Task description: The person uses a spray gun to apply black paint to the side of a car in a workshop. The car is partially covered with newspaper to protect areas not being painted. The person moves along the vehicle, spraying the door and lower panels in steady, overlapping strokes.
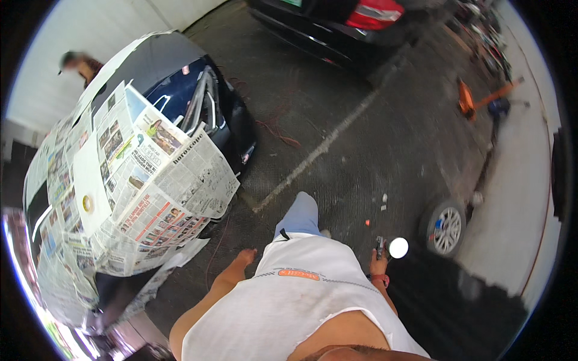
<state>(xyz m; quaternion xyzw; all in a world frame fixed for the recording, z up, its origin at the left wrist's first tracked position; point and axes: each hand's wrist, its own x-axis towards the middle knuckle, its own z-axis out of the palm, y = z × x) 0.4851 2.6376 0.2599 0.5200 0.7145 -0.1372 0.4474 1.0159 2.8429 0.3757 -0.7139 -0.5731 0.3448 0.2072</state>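
At my right side, my right hand point(379, 265) is closed round the grip of a spray gun point(380, 245). A round white paint cup point(398, 248) sits beside the gun's metal body. My left hand point(245, 257) hangs at my left side, its fingers loosely apart and nothing visible in them. It is nearest to a dark blue car point(183, 93) on the left. Newspaper sheets point(174, 186) cover much of that car's side and top, and the corner with the lamp opening is bare. A roll of tape point(88, 203) rests on the paper.
A black car point(313, 37) with a red tail lamp stands ahead. To the right, a wheel point(447, 227) leans near the wall, with an orange floor jack point(466, 99) farther off. A thin red hose point(277, 129) lies on the floor. Another person point(89, 67) is beyond the papered car.
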